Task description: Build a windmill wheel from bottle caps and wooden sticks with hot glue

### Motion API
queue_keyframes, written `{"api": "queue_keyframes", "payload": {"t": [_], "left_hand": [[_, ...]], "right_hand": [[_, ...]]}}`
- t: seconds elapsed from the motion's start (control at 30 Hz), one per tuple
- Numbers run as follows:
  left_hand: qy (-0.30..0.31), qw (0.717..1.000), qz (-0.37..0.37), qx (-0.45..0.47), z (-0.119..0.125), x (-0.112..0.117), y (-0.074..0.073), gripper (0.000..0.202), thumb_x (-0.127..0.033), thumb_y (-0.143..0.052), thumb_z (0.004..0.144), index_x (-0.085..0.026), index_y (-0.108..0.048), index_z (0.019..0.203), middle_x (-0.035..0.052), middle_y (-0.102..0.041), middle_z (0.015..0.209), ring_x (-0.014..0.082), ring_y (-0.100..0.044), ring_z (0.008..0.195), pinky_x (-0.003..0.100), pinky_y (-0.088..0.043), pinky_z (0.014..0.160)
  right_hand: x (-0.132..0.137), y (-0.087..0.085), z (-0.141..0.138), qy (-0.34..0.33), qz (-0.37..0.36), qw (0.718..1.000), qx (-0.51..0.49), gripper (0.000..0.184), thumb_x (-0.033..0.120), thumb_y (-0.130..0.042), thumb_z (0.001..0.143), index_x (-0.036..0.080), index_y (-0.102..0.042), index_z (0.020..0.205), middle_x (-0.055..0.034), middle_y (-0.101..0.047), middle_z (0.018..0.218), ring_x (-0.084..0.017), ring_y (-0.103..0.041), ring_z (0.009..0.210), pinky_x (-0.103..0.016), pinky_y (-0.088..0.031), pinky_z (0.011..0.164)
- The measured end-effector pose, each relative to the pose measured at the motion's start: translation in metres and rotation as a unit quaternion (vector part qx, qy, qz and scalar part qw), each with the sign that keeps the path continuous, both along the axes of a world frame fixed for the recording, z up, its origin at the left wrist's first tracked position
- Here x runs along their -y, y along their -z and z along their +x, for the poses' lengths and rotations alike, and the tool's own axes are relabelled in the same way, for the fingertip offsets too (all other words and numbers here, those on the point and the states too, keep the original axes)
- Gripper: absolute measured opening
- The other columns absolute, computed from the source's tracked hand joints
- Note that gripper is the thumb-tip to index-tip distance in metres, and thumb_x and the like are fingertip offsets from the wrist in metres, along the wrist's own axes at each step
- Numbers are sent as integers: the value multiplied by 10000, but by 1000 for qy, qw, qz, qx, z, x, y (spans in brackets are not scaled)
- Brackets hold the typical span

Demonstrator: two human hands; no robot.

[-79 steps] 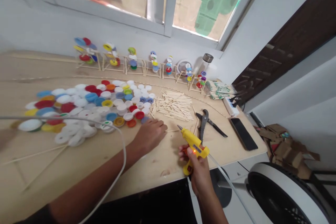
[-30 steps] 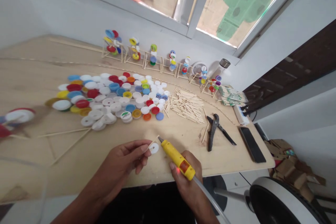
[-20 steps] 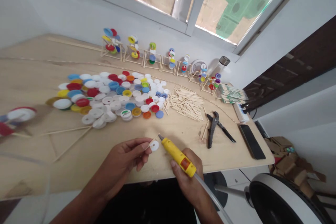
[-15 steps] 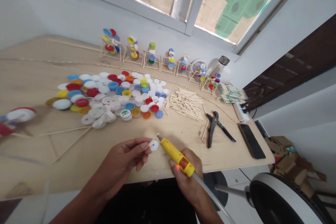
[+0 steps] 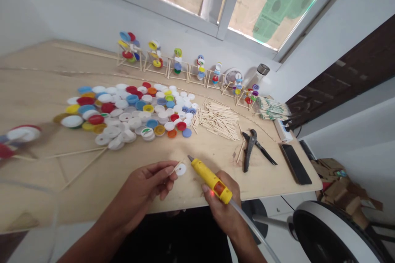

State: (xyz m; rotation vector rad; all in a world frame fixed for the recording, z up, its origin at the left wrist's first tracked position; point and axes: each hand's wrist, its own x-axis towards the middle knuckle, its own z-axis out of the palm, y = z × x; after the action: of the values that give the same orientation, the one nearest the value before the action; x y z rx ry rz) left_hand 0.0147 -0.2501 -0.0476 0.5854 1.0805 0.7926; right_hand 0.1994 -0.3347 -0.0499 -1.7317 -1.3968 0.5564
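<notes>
Between the thumb and fingers of my left hand (image 5: 156, 178) is a thin wooden stick (image 5: 178, 164), pinched together with a small white disc (image 5: 181, 169) that has a hole in its middle. My right hand (image 5: 224, 201) is wrapped round a yellow hot glue gun (image 5: 211, 178), whose red light glows near my thumb. A long translucent glue stick (image 5: 251, 228) comes out of its rear. The dark nozzle (image 5: 190, 158) points up and left, a short gap from the wooden stick's tip. Beyond my hands lies a pile of bottle caps (image 5: 134, 122) in several colours.
Short wooden sticks (image 5: 219, 121) lie beside the caps, with a black-handled cutter (image 5: 251, 148) and a phone (image 5: 295, 164) to the right. Small cap wheels on stick frames (image 5: 178, 63) line the wall. A cap assembly (image 5: 21, 135) sits far left; a fan (image 5: 327, 230) stands lower right.
The glue gun has drawn back slightly to the right, so its nozzle is now apart from the wooden stick's tip. My left hand has stayed nearly still.
</notes>
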Motion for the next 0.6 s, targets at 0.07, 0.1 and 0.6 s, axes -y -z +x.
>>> {"api": "queue_keyframes", "payload": {"t": [0.07, 0.1, 0.6], "left_hand": [[-1, 1000, 2, -3, 0, 0, 2, 447, -407, -933, 474, -146, -799, 812, 31, -670, 609, 111, -533, 504, 221, -384, 435], [-1, 1000, 3, -6, 0, 0, 3, 446, -404, -931, 474, -148, -799, 814, 31, -671, 610, 111, -530, 500, 223, -378, 430], [-3, 1000, 8, 15, 1, 1, 1, 419, -381, -934, 490, -143, -798, 807, 26, -661, 613, 98, -520, 508, 211, -391, 443]], "right_hand": [[0, 1, 0, -12, 4, 1000, 9, 333, 459, -627, 843, 232, -460, 665, 36, -468, 606, -133, -437, 558, -255, -333, 527], [0, 2, 0, -14, 4, 1000, 13, 331, 456, -633, 839, 232, -464, 664, 37, -470, 607, -133, -439, 559, -256, -331, 529], [5, 0, 3, -21, -35, 998, -57, 310, 426, -631, 848, 225, -465, 682, 50, -456, 625, -115, -418, 572, -240, -316, 525]]}}
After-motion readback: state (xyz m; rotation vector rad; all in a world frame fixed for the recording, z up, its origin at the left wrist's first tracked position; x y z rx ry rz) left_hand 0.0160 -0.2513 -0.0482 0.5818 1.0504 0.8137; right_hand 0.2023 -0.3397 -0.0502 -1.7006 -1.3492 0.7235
